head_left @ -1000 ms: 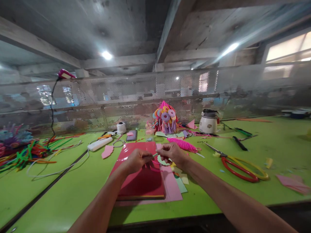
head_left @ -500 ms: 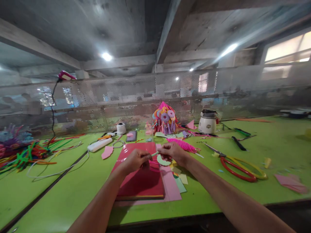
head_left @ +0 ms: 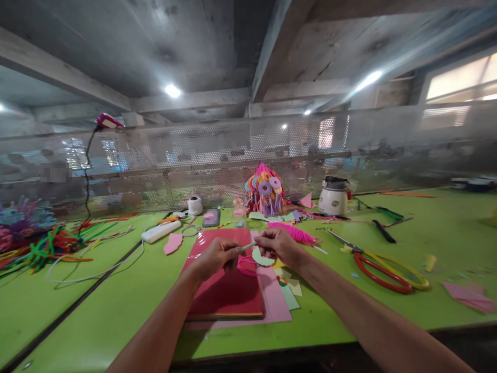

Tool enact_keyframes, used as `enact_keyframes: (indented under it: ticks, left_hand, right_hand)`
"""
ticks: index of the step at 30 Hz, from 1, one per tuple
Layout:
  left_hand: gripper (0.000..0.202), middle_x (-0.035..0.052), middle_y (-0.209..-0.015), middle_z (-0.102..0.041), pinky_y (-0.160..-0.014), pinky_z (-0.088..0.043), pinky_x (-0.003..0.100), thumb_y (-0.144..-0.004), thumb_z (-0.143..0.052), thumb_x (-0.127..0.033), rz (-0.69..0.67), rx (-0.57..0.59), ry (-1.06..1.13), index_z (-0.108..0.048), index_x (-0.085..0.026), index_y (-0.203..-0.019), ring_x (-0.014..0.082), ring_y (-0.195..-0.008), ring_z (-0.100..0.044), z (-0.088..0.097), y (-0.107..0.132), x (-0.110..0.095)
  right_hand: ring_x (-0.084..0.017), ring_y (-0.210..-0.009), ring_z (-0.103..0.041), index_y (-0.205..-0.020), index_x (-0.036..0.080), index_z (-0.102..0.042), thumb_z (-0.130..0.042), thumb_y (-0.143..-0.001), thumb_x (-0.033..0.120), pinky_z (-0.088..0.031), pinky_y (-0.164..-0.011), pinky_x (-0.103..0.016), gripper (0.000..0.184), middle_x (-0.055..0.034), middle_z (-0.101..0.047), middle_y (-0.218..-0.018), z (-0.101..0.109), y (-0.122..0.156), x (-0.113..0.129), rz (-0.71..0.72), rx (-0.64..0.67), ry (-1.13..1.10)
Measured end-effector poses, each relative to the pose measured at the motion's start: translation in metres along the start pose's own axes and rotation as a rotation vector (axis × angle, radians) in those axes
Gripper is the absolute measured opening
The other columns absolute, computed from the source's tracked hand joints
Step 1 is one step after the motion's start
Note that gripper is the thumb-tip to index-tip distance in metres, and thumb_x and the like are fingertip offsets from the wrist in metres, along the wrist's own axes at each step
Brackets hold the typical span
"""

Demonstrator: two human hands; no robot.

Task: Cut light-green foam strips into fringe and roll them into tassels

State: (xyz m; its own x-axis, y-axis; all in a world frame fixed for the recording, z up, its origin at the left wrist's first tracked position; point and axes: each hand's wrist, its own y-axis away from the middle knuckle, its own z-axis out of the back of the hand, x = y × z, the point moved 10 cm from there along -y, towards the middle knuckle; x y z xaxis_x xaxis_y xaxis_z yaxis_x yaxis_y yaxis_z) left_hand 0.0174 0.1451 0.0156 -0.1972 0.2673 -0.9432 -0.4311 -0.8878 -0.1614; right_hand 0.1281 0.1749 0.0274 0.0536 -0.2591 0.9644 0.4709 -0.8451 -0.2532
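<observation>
Spanning the short gap between the two hands, a thin pale-green strip (head_left: 249,246) is located above a red, glossy-wrapped flat stack (head_left: 229,298). The left hand (head_left: 219,255) is closed to a narrow pinch on the strip's left end; the right hand (head_left: 277,243) pinches the other end, its remaining fingers curled. The strip is tilted, right end higher. Just below it, a bright pink loop of thin cord (head_left: 239,265) is visible over the stack; whether either hand also grips the cord cannot be told. Beneath the right hand is a pale-green paper piece with a scalloped edge (head_left: 264,258). A light-pink sheet (head_left: 275,298) projects from under the stack, with small yellow and green paper scraps (head_left: 289,295) beside it.

Beyond the right hand lies a bright pink yarn bundle (head_left: 298,234). Farther right, scissors with one red and one yellow handle (head_left: 388,274) rest open on the bright-green surface (head_left: 116,321). Behind, near the perforated metal partition (head_left: 217,171), are a multicoloured tasselled ornament (head_left: 265,189) and a white dark-lidded container (head_left: 333,202).
</observation>
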Motion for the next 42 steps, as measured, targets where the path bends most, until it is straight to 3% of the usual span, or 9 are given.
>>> enact_keyframes:
  ticks: [4,9,12,17,23,29,37,42]
  left_hand:
    - [0.033,-0.0029,-0.043,-0.05,-0.039,-0.027,0.02,-0.076,-0.053,-0.046,0.043,0.006,-0.036,-0.058,-0.013,-0.069,0.0072,-0.036,-0.041,-0.003,-0.002,0.005]
    - [0.039,-0.0006,-0.05,-0.055,-0.047,-0.033,0.022,-0.078,-0.047,-0.051,-0.086,-0.079,-0.291,-0.058,-0.016,-0.065,0.0103,-0.046,-0.047,-0.004,-0.008,-0.008]
    - [0.04,-0.0016,-0.048,-0.052,-0.047,-0.032,0.022,-0.08,-0.044,-0.051,-0.096,-0.107,-0.364,-0.057,-0.017,-0.064,0.0105,-0.044,-0.046,-0.005,-0.008,-0.01]
    - [0.036,-0.0045,-0.045,-0.045,-0.045,-0.029,0.021,-0.081,-0.044,-0.046,-0.106,-0.112,-0.38,-0.051,-0.017,-0.06,0.0085,-0.042,-0.038,-0.008,-0.002,-0.015]
    - [0.034,-0.0075,-0.041,-0.038,-0.04,-0.025,0.02,-0.081,-0.045,-0.047,-0.106,-0.025,-0.182,-0.051,-0.016,-0.067,0.0065,-0.037,-0.032,-0.017,0.002,-0.019]
    - [0.037,-0.0079,-0.038,-0.037,-0.038,-0.022,0.019,-0.08,-0.047,-0.049,-0.115,-0.02,-0.106,-0.053,-0.015,-0.067,0.0053,-0.034,-0.029,-0.017,0.001,-0.018]
    - [0.034,-0.0046,-0.046,-0.046,-0.043,-0.03,0.019,-0.082,-0.044,-0.045,-0.071,-0.024,-0.266,-0.059,-0.015,-0.078,0.0079,-0.041,-0.04,-0.014,-0.004,-0.009]
    - [0.031,-0.0072,-0.041,-0.041,-0.039,-0.025,0.019,-0.082,-0.044,-0.043,-0.037,0.005,-0.205,-0.059,-0.015,-0.081,0.0064,-0.036,-0.033,-0.014,-0.003,-0.003]
  right_hand:
    - [-0.003,-0.034,-0.036,-0.053,0.014,-0.056,-0.068,-0.068,0.038,-0.023,-0.035,-0.018,0.031,0.0039,-0.051,-0.042,0.003,-0.001,0.002,0.018,-0.038,0.06]
    - [-0.004,-0.034,-0.034,-0.049,0.014,-0.054,-0.067,-0.066,0.041,-0.022,-0.035,-0.019,0.034,0.0043,-0.048,-0.04,-0.003,0.0,0.004,0.046,-0.064,0.151]
    - [-0.004,-0.034,-0.033,-0.047,0.015,-0.052,-0.067,-0.067,0.042,-0.023,-0.036,-0.019,0.037,0.0054,-0.045,-0.038,-0.012,0.001,0.005,0.061,-0.051,0.19]
    - [-0.005,-0.034,-0.034,-0.051,0.014,-0.053,-0.066,-0.068,0.046,-0.025,-0.036,-0.02,0.038,0.0056,-0.045,-0.04,-0.021,0.003,0.005,0.022,0.084,0.19]
    - [-0.006,-0.037,-0.04,-0.058,0.012,-0.056,-0.063,-0.072,0.047,-0.03,-0.038,-0.019,0.038,0.0032,-0.051,-0.045,-0.028,0.01,0.014,0.004,0.277,0.178]
    - [-0.005,-0.037,-0.036,-0.059,0.014,-0.053,-0.059,-0.075,0.048,-0.027,-0.036,-0.018,0.038,0.0043,-0.049,-0.047,-0.024,0.008,0.013,0.054,0.198,0.208]
    - [-0.006,-0.038,-0.038,-0.053,0.014,-0.052,-0.056,-0.079,0.045,-0.027,-0.038,-0.019,0.041,0.0035,-0.047,-0.044,-0.013,0.003,0.019,0.171,0.086,0.43]
    - [-0.006,-0.038,-0.037,-0.053,0.014,-0.052,-0.054,-0.08,0.044,-0.027,-0.038,-0.019,0.04,0.0039,-0.046,-0.044,-0.015,0.003,0.02,0.193,0.077,0.473]
